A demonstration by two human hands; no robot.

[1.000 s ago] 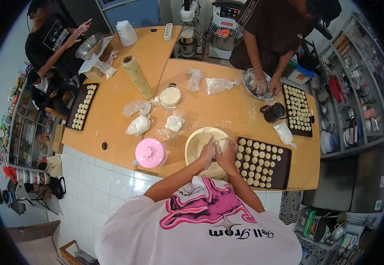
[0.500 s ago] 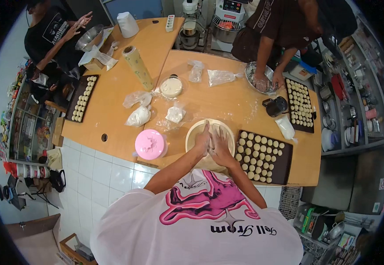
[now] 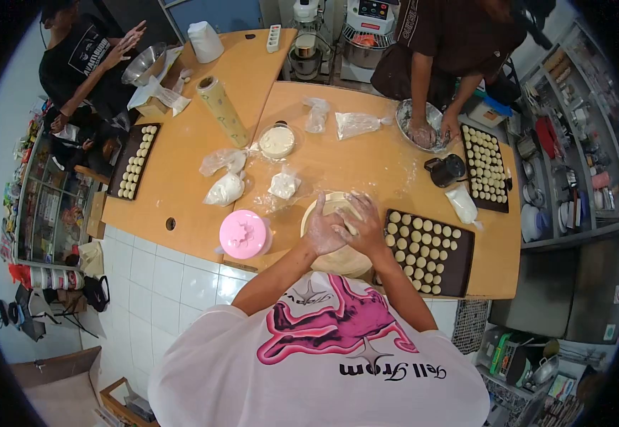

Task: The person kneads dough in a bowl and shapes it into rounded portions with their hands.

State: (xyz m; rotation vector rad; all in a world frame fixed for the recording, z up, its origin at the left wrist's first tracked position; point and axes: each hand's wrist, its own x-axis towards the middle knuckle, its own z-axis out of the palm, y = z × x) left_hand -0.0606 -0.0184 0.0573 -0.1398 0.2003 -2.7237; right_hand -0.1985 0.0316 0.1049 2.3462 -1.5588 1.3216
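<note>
Over a cream-coloured bowl [image 3: 314, 265] in front of me, my two flour-dusted hands meet. My left hand [image 3: 324, 231] has its fingers stretched out and its palm partly showing. Across its edge lies my right hand [image 3: 364, 226], fingers spread, touching the left. Whether any dough sits between the palms is hidden. Close to my right hand is a dark tray [image 3: 460, 270] with rows of small round dough balls [image 3: 423, 249]. A pink lidded container [image 3: 244, 234] stands left of the bowl.
Flour bags [image 3: 225, 188], a small white-filled tub [image 3: 277, 142] and a wrap roll [image 3: 222, 110] stand beyond. A dark jug [image 3: 445, 171] is right. One co-worker's hand [image 3: 421, 132] works in a metal bowl [image 3: 434, 119]; another co-worker [image 3: 85, 57] stands far left.
My hands have shifted from palms nearly pressed together, fingers pointing forward, to a crossed position with fingers spread wider. The co-worker at the left has raised and parted their hands a little.
</note>
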